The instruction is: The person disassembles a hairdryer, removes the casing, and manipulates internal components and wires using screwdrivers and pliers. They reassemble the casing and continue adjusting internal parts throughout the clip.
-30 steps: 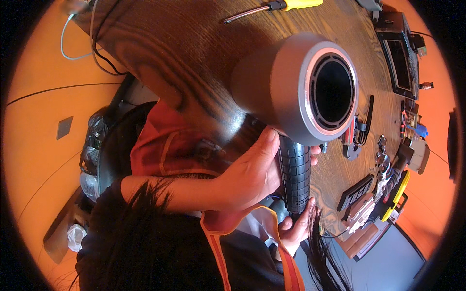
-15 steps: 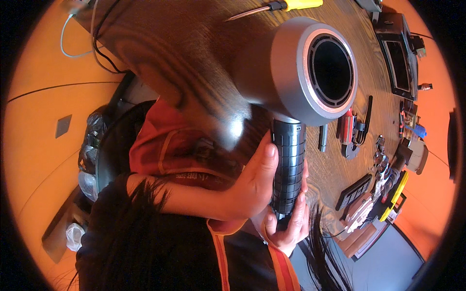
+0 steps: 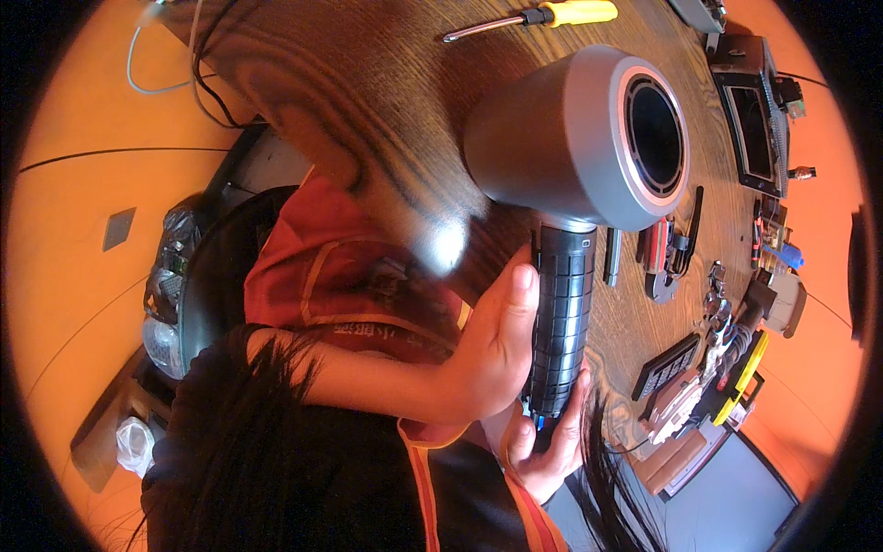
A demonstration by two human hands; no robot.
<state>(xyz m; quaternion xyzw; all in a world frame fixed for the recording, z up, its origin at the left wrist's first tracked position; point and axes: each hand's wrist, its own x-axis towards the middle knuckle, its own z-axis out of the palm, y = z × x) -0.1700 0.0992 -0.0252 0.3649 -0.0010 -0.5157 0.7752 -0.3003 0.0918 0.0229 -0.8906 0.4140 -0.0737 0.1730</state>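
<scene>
A grey hair dryer (image 3: 524, 138) with a dark round opening ringed in pale pink stands upright, held over the wooden table's near edge. Its black, grooved handle (image 3: 561, 313) points down. My left hand (image 3: 492, 354) is closed on the handle's left side, thumb pointing up along it; its other fingers are mostly hidden behind. Below, the thumb and fingers of my right hand (image 3: 552, 451) close around the handle's lower end. A small blue bit shows there, too small to name.
On the wooden table (image 3: 386, 83) lie a yellow-handled screwdriver (image 3: 575, 12), a red and black tool (image 3: 658, 258) and a black ridged rectangular piece (image 3: 667, 366). A dark device with a screen (image 3: 750, 124) stands at far right. Cables (image 3: 198, 83) hang at upper left.
The hair dryer has shifted a little right and turned, so more of its grey side shows. Both hands keep their hold. A blue bit now shows at the handle's lower end.
</scene>
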